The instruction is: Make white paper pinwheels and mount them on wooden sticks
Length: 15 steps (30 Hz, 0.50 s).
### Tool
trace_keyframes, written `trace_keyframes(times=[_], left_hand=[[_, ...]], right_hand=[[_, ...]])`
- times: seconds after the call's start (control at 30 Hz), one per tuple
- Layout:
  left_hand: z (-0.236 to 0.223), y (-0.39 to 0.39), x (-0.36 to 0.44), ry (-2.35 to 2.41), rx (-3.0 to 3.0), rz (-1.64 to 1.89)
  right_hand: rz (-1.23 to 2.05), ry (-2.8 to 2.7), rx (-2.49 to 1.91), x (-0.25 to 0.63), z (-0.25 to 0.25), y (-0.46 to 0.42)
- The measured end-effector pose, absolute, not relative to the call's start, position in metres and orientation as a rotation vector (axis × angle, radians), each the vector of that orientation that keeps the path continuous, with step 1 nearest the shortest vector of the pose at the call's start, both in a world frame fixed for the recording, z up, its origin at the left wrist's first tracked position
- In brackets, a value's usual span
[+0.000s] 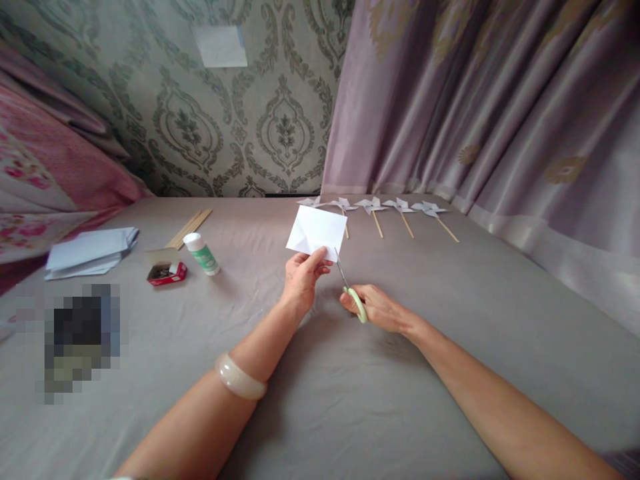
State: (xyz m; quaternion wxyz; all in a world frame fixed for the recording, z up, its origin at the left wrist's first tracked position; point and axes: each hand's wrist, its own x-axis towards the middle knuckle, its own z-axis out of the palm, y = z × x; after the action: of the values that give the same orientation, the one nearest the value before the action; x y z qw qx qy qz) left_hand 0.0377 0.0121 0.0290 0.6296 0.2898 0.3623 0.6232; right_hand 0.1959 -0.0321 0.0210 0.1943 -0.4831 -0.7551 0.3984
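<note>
My left hand [301, 277] pinches the lower edge of a folded white paper square [317, 230] and holds it up above the grey sheet. My right hand [377, 308] grips green-handled scissors [351, 293], whose blades point up at the paper's lower right corner. A pale bangle [239, 378] sits on my left forearm.
Several white paper pinwheels on wooden sticks [373, 208] lie in a row by the curtain. To the left are a glue bottle [202, 254], an open red box [167, 271], wooden sticks [190, 227] and a stack of white paper [90, 252]. Pink bedding [45, 180] is piled at far left.
</note>
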Motion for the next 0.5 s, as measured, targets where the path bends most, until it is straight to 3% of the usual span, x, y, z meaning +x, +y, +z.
trace_keyframes(times=[0.5], left_hand=[[0.0276, 0.0107, 0.0397, 0.822, 0.693, 1.400]], right_hand=[[1.230, -2.021, -1.324, 0.1977, 0.0145, -0.0318]])
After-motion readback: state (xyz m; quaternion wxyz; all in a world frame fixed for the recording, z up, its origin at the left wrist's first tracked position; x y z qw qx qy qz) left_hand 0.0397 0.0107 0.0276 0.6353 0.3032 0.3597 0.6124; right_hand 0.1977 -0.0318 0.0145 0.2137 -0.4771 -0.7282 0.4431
